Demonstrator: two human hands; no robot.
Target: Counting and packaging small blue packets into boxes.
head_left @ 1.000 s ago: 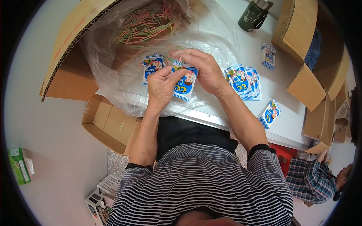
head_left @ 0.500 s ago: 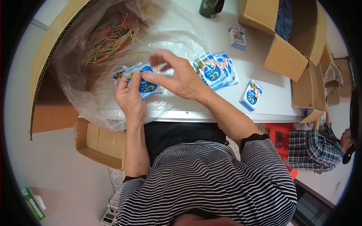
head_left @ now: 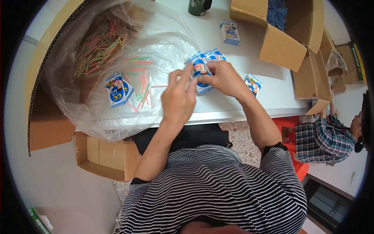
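My right hand (head_left: pixel 228 80) has thumb and fingertips closed at the right edge of a blue-and-white packet (head_left: pixel 200 68). More of these flat printed packets (head_left: pixel 214 55) lie overlapped behind it, partly covered by my fingers. To its left my left hand (head_left: pixel 178 96) reaches up with fingers apart, blurred at the tips, and nothing shows in it. Two packets (head_left: pixel 117 90) rest on the clear plastic sheet (head_left: pixel 167 50) at the left. Beside them is a loose spread of thin pink and green sticks (head_left: pixel 141 86).
A heap of coloured sticks (head_left: pixel 101 50) sits in a plastic-lined carton at left. One small stack of packets (head_left: pixel 230 32) stands behind, another (head_left: pixel 254 85) right of my forearm. An open cardboard box (head_left: pixel 282 48), a dark green cup (head_left: pixel 199 7) and a seated person (head_left: pixel 325 138) are further off.
Both hands have moved right, from the packets on the plastic to the overlapped group. Those left-hand packets now lie released by the sticks. The view has shifted slightly.
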